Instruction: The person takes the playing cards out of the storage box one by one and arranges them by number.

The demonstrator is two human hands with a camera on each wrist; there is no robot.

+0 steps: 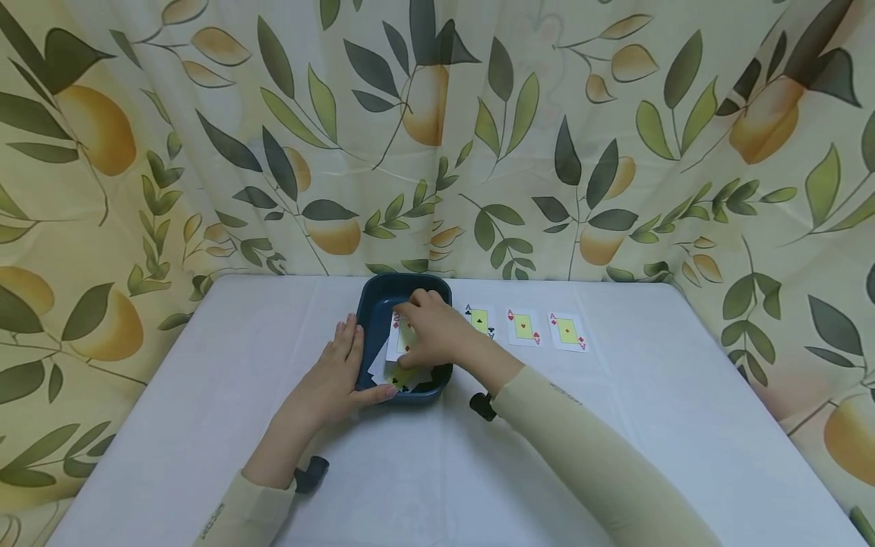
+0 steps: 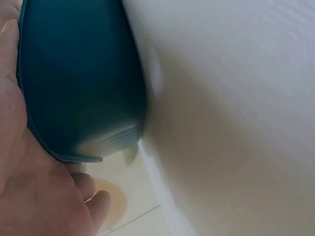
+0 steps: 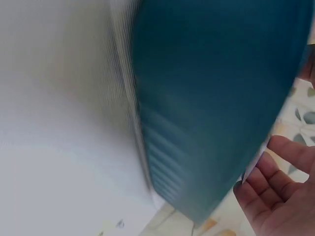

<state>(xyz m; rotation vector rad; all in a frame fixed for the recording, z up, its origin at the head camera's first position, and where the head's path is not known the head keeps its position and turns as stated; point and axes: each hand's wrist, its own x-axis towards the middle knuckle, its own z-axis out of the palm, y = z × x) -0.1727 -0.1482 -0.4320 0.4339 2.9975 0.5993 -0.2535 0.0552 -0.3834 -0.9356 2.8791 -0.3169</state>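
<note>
A dark blue plastic bin [image 1: 370, 296] stands on the table with loose playing cards [image 1: 383, 372] lying in its bottom. My right hand [image 1: 437, 330] reaches over the bin and grips a deck of playing cards [image 1: 394, 342] by its edges, a red-suited card on top. In the right wrist view, a white card edge [image 3: 253, 164] shows between the fingers above the bin's rim. My left hand [image 1: 335, 380] rests along the bin's left side with its fingers straight, the thumb stretched along the front rim. In the left wrist view its palm lies against the bin wall [image 2: 83, 73].
Right of the bin, three aces lie face up in a row: clubs [image 1: 481, 320], hearts [image 1: 523, 327] and diamonds [image 1: 567, 331]. A white cloth covers the table [image 1: 683, 425]. Behind it hangs a curtain [image 1: 478, 152] printed with leaves and fruit.
</note>
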